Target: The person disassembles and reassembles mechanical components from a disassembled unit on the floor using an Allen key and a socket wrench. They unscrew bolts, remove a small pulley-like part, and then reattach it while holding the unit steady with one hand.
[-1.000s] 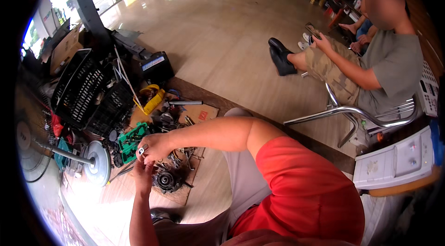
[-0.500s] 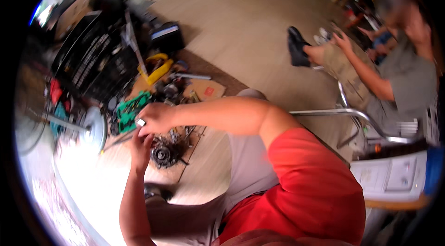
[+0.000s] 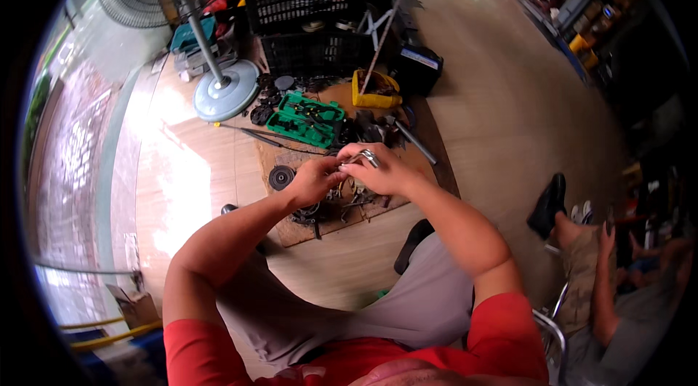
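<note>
In front of me my two hands meet over a mat of dismantled parts. My right hand (image 3: 374,171) is closed round a shiny chrome tool (image 3: 371,158) with a socket-like end; most of it is hidden by the fingers. My left hand (image 3: 316,181) is closed too, its fingertips pinched against the right hand's fingertips at something too small to make out. Below them a dark metal assembly (image 3: 313,213) lies partly hidden, with a round black pulley-like part (image 3: 281,177) beside it. Just beyond sits an opened green tool case (image 3: 305,119).
A fan stand's round base (image 3: 225,90) is at the left. Black crates (image 3: 309,4) stand behind the parts, near a yellow container (image 3: 376,89) and a black box (image 3: 416,70). A metal bar (image 3: 416,142) lies at right. Another person's arm (image 3: 605,284) shows at lower right.
My view has swung right to left, so the parts now lie ahead of me. Both hands are still together, and the chrome tool now shows at the right hand.
</note>
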Tool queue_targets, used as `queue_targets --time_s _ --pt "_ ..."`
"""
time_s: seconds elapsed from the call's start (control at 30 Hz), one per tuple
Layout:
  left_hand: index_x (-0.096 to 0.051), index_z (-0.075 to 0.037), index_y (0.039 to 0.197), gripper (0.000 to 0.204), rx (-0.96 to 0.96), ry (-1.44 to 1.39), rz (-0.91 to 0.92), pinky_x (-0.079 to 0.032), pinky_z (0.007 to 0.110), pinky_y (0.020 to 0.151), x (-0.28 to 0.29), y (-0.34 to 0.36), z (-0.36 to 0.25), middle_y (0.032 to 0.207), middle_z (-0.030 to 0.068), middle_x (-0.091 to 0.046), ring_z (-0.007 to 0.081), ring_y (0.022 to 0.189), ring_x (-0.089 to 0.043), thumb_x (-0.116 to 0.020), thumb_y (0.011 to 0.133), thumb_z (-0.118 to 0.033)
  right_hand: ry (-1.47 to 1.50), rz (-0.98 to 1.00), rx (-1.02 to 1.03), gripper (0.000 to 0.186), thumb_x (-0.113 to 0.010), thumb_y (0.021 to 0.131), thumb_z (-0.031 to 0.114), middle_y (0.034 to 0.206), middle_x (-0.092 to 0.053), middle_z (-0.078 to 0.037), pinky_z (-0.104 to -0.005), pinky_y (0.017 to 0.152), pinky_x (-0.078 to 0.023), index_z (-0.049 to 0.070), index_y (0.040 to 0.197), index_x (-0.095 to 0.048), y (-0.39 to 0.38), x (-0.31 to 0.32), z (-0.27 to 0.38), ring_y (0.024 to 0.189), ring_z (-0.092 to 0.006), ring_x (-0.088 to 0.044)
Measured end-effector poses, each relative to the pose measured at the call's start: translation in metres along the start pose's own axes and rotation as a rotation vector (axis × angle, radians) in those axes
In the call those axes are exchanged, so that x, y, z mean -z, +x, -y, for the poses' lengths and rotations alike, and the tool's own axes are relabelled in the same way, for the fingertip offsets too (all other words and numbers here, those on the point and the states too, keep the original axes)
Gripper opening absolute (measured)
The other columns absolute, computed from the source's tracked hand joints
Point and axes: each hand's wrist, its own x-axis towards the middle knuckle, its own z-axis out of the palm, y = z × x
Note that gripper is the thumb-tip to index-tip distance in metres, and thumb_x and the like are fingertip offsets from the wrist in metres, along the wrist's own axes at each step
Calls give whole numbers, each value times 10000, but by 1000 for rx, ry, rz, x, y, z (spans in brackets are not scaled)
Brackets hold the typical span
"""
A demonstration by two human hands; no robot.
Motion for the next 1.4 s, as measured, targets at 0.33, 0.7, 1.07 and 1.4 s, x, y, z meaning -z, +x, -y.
queue_targets --time_s 0.33,0.7,1.07,1.4 --pt "-666 -82 1071 314 62 18 6 -497 373 715 12 -4 -23 863 171 -670 290 793 -654 -693 844 -297 -97 8 64 201 -637 841 129 923 -656 -144 -329 722 -496 26 1013 -637 1 -1 2 822 -250 -646" --pt "-612 -5 1077 471 -128 121 -156 -504 408 776 8 -6 1 935 212 -660 366 920 -637 -702 817 -387 -162 -26 62 176 -627 853 103 831 -672 -128 -305 686 -501 18 1007 -636 7 -17 -3 769 -182 -656" --pt "-609 -6 1052 427 -144 107 -202 -512 401 746 17 -9 -5 901 194 -666 341 866 -652 -732 791 -320 91 -20 -44 163 -560 925 97 835 -658 -52 -234 619 -492 21 1064 -599 10 -29 -13 720 -105 -627" --pt "-621 -44 990 281 -225 117 -304 -507 410 671 19 -5 -13 827 186 -654 354 795 -646 -733 791 -208 485 -141 -207 218 -501 987 213 865 -647 -58 -207 554 -489 20 1063 -567 12 -22 -17 671 -99 -622"
